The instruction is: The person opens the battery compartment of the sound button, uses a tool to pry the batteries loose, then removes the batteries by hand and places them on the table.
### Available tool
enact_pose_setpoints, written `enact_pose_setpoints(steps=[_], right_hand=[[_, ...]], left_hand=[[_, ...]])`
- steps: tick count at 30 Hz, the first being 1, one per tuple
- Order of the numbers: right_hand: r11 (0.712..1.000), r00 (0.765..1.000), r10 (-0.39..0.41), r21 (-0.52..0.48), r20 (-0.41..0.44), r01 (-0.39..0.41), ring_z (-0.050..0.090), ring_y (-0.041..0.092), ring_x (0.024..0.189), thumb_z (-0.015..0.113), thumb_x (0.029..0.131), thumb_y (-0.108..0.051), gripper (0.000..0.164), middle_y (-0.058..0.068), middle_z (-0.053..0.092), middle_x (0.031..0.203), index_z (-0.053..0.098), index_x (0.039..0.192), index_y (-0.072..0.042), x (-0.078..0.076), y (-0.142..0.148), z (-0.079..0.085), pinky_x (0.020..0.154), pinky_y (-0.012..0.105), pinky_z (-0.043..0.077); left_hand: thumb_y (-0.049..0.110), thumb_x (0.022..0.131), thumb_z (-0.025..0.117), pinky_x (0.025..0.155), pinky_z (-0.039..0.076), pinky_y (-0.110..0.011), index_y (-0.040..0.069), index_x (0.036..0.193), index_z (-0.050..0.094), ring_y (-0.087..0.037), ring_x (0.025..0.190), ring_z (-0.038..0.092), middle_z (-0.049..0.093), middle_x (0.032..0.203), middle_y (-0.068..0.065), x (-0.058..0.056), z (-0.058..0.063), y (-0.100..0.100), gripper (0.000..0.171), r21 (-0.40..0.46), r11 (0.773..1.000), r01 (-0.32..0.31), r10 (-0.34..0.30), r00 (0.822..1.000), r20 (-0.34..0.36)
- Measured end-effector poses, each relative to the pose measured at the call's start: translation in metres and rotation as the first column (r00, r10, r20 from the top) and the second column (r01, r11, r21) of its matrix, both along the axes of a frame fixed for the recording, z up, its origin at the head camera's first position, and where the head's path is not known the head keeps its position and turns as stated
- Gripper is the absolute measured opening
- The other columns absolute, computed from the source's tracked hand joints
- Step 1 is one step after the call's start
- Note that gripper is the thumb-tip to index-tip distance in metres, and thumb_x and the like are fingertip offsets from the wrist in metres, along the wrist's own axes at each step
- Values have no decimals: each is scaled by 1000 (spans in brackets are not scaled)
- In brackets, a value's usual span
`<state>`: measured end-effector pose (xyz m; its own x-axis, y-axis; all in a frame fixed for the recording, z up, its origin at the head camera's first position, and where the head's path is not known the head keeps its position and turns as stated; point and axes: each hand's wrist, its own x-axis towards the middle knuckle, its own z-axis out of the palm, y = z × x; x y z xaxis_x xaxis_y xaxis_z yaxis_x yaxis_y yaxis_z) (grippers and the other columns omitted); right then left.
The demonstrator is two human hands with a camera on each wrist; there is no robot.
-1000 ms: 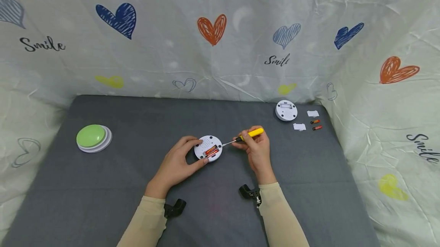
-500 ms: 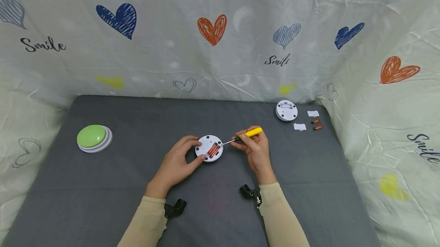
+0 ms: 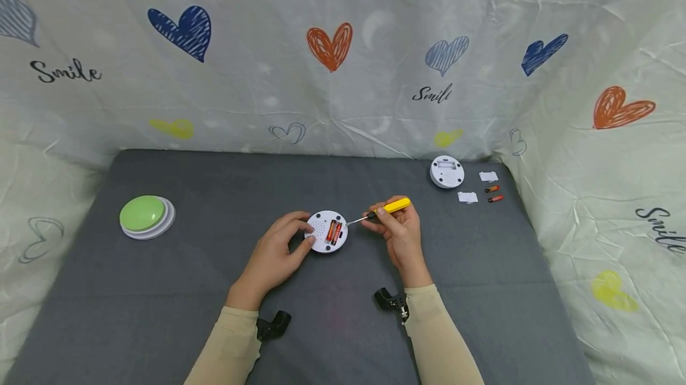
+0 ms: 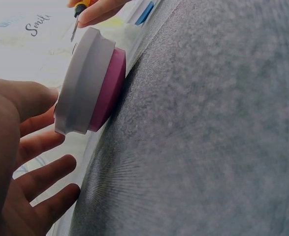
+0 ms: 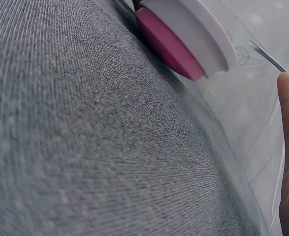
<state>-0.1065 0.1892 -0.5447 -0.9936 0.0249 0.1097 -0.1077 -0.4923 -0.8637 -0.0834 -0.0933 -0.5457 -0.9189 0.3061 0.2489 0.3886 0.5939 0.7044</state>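
In the head view a round white push button point(image 3: 318, 241) lies underside up, two red-and-orange batteries point(image 3: 334, 232) side by side in its battery compartment. Both wrist views show its pink dome point(image 4: 108, 91) facing down on the cloth. My left hand point(image 3: 276, 254) holds the button's left edge between thumb and index finger; the other fingers point(image 4: 46, 172) are spread loosely beside it. In my right hand point(image 3: 399, 239) is a screwdriver point(image 3: 393, 206) with a yellow handle, gripped between thumb and fingers. Its tip points left and sits just above the button's right edge.
A second white push button point(image 3: 446, 171) sits underside up at the back right, its battery compartment bare. Beside it lie two white battery covers point(image 3: 468, 197) and two small batteries point(image 3: 495, 199). A green push button point(image 3: 143, 213) stands at the left on the grey cloth point(image 3: 241, 182).
The push button has turned under my left hand, so its batteries stand more upright in the head view. My left thumb has slid back along the edge. The screwdriver stays nearly in place.
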Motion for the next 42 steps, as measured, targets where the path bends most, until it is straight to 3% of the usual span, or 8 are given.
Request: enact_pose_setpoints(steps=[7,19,31,37,42], right_hand=[[1000,1000,4,9,-7,-4,78,32,97,64,105,7,22,19,72,106,50,118,-2,1,-1,1,85,44,67],[1000,1000,12,21,-7,-12,79,32,96,64,104,8,37,18,73,106,37,126,18,1,-1,-1,84,44,67],[1000,1000,24,12,-19,-23,79,32,95,64,104,9,37,19,74,106,36,126,19,1,-1,-1,83,45,67],[1000,999,28,14,-21,-28,79,33,96,64,105,8,37,19,74,107,36,126,19,2,-1,-2,83,46,67],[999,999,30,10,-18,-30,79,33,96,64,104,8,29,18,74,107,43,124,12,1,-1,-2,83,47,67]], left_hand=[[23,102,82,113,50,-56,15,112,74,-30,141,57,63,150,-7,1,1,0,14,12,1000,8,-8,1000,-22],[23,99,85,110,52,-56,19,103,72,-31,140,58,62,150,-8,0,-1,-1,15,16,999,31,-31,999,-26],[24,96,89,114,49,-56,23,98,71,-30,146,55,59,159,-5,-1,-3,-1,18,32,998,46,-45,998,-34],[26,93,92,111,51,-55,19,104,71,-31,142,57,60,155,-7,0,-1,0,24,27,998,48,-47,998,-39],[25,92,93,109,53,-53,16,113,71,-29,136,60,61,149,-7,-1,-2,1,32,25,999,41,-39,998,-47]])
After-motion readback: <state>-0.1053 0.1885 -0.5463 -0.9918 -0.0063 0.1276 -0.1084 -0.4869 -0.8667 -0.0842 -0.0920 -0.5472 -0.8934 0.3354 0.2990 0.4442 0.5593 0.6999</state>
